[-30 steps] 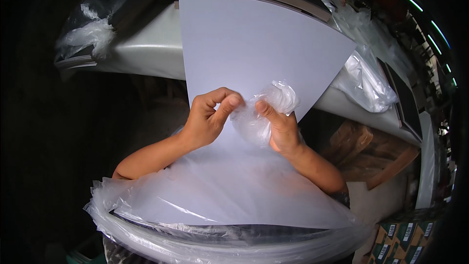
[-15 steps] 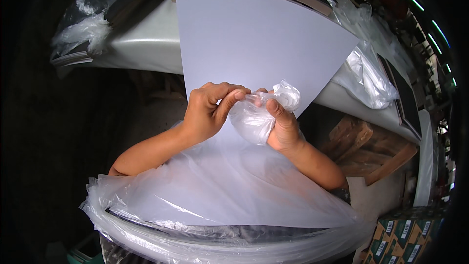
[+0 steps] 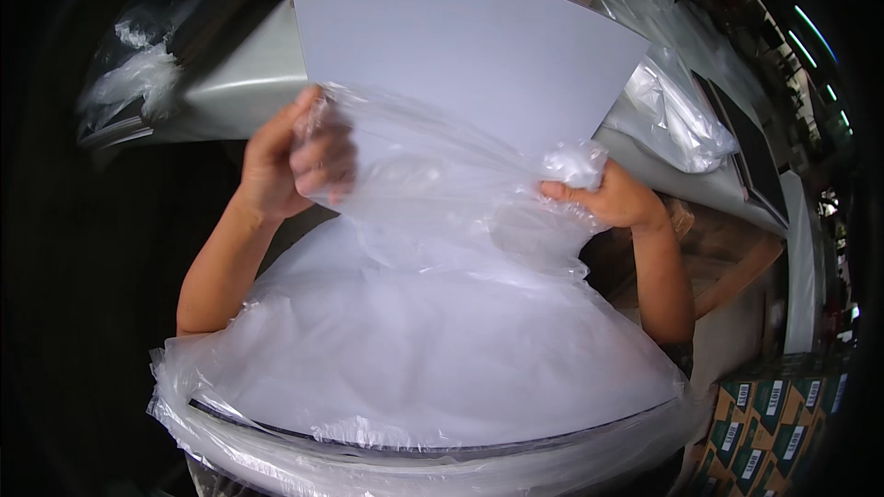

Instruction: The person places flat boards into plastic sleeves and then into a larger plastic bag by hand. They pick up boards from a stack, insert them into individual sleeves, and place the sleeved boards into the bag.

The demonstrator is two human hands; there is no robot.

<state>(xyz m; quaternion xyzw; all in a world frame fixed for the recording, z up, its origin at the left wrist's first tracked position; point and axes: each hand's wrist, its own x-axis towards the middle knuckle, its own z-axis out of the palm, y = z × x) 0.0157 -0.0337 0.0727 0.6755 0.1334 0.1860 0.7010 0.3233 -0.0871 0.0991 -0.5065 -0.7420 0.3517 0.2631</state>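
A large white sheet or board [image 3: 460,55] stretches from the far side of the work surface toward me. Its near part is covered by a clear plastic bag [image 3: 433,193], loosely wrinkled and see-through. My left hand [image 3: 318,156] is closed on the bag's left edge, its fingers partly behind the film and smeared by motion. At the right, my right hand [image 3: 612,198] grips a bunched part of the same bag, thumb on top. Between the hands the plastic is spread across the sheet. Nearest me, the bag lies over the sheet's dark near edge.
A grey-white padded surface [image 3: 249,74] runs behind the sheet. Crumpled plastic [image 3: 138,78] lies far left, and more plastic film [image 3: 677,120] far right beside a dark flat panel [image 3: 737,147]. A brown wooden frame [image 3: 737,267] stands below at right, near stacked printed cartons [image 3: 764,428].
My hands have moved apart, the left up and leftward, the right rightward. The plastic that was bunched between them is now stretched wide over the sheet.
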